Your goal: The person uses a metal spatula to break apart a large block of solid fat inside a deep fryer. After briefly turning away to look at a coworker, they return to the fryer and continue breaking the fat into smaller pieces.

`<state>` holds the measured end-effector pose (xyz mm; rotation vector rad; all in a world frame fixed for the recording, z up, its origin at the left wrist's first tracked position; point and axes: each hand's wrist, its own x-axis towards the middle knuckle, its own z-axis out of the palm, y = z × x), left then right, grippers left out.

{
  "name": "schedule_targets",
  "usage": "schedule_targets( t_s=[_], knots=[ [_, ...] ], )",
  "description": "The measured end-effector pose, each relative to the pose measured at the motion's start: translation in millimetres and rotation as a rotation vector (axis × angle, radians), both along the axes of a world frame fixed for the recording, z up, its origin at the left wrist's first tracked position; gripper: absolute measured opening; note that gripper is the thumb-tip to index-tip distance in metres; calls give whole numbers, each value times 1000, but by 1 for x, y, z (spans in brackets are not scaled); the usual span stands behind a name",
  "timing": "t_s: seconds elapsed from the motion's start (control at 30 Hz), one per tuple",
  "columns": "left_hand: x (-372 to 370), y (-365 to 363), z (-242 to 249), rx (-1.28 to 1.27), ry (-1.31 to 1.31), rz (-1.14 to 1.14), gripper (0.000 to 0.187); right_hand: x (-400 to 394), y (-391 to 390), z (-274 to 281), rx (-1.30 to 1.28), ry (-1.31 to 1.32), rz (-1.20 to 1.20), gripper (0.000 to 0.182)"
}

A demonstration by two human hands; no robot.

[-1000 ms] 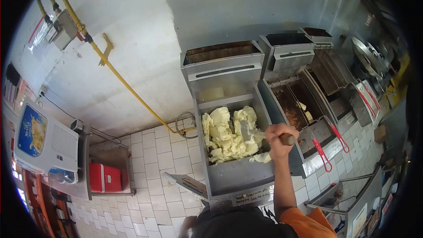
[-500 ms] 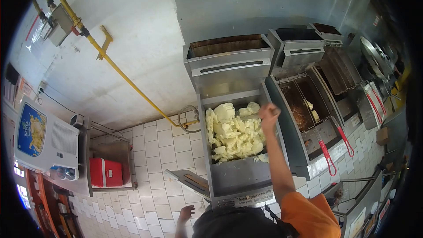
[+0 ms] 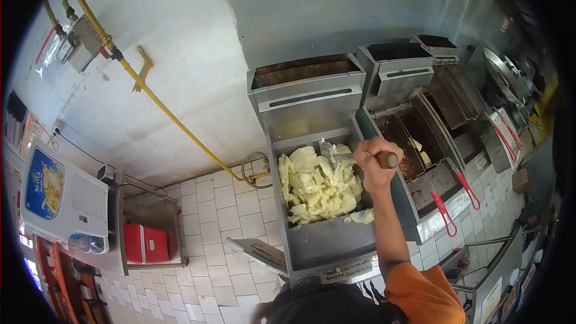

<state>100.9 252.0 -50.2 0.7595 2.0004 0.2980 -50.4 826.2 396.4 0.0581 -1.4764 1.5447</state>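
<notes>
Solid pale yellow fat [image 3: 318,183] lies in broken lumps in the steel fryer tank [image 3: 327,243]. Above the tank's right side, my right hand [image 3: 375,162] is closed around the wooden handle of a metal spatula [image 3: 342,157]. The handle's end sticks out to the right of the fist, and the blade touches the fat near the back of the tank. My left hand [image 3: 261,311] is a dark blur at the bottom edge, beside the black apron; its fingers cannot be made out.
To the right is a second fryer with dark oil, a few pale lumps [image 3: 423,153] and red-handled baskets [image 3: 443,213]. An open fryer door [image 3: 258,255] juts out at the left. A red cooler [image 3: 146,243] and a white machine [image 3: 66,195] stand farther left.
My right hand has moved slightly right and toward me, and the spatula blade now shows at the back of the fat. My left hand has dropped toward the bottom edge and blurred.
</notes>
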Motion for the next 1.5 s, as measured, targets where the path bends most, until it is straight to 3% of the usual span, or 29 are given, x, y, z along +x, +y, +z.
schedule_targets(
  t_s=[0.1,0.2,0.23,0.3,0.4,0.57,0.67,0.73,0.9,1.0,1.03,1.07,1.13,1.2,1.27,1.37,1.5],
  knots=[
    [7,-7,-13,18,52,61,33,-16,-11,-3,112,-34,-14,21],
    [1,2,3,353,24,412,39,-52,-20,-23,214,-116,1,20],
    [-3,12,12,357,28,417,39,-64,-20,-32,247,-199,24,21],
    [-12,30,23,191,-490,1140,44,-91,-19,-53,247,-229,38,21],
    [-22,43,36,213,-544,1225,44,-110,-13,-78,226,-285,51,21],
    [-14,43,20,175,-559,1243,40,-116,-15,-129,246,-320,104,22],
    [-7,32,10,234,-324,897,45,-102,-24,-146,283,-379,125,23],
    [-4,23,-4,215,-374,939,44,-90,-31,-146,297,-362,24,23],
    [3,0,-30,344,-530,1028,47,-78,-23,-151,-26,-286,-273,34],
    [1,-5,-31,229,-615,1185,37,-63,-24,-152,135,-249,-317,34],
    [-1,-7,-42,252,-607,1179,37,-59,-26,-147,145,-229,-319,34],
    [1,-13,-50,297,-498,983,37,-51,-31,-144,129,-188,-306,32],
    [2,-10,-33,321,-381,798,37,-39,-42,-123,97,-153,-284,30],
    [3,6,-8,185,-559,1235,39,-25,-47,-99,63,-156,-249,27],
    [-3,12,2,42,-478,1076,40,-19,-45,-78,22,-159,-244,25],
    [-9,23,4,86,-487,1054,40,-18,-42,-45,1,-98,-126,26],
    [-12,35,6,113,-483,1076,41,-42,-30,-45,-27,-93,-134,25]
  ],
)
